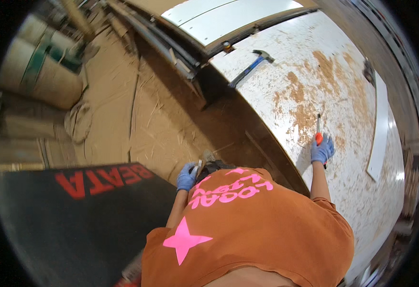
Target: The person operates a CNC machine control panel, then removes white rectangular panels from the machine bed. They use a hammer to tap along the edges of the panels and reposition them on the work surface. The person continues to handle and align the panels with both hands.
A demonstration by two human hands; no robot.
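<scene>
We stand at a broad white tabletop (343, 95), dusted with brown sawdust, which curves away to our right, and a long white panel strip (380, 129) lies along its far side. A blue-handled hammer (252, 64) rests near the tabletop's upper edge, well apart from both our hands. Our right hand (321, 150), in a blue glove, is clenched around the orange handle of a screwdriver (318, 130), whose thin metal shaft points away from us and lies low over the tabletop. We judge the screwdriver light and stiff, its handle the natural place to hold it, though the sawdust could make a grip on the bare shaft slippery. Our left hand (187, 176), also gloved in blue, hangs at our hip over the sawdust-strewn floor (123, 115) and is closed on a small pale object (199, 163) that we cannot make out.
</scene>
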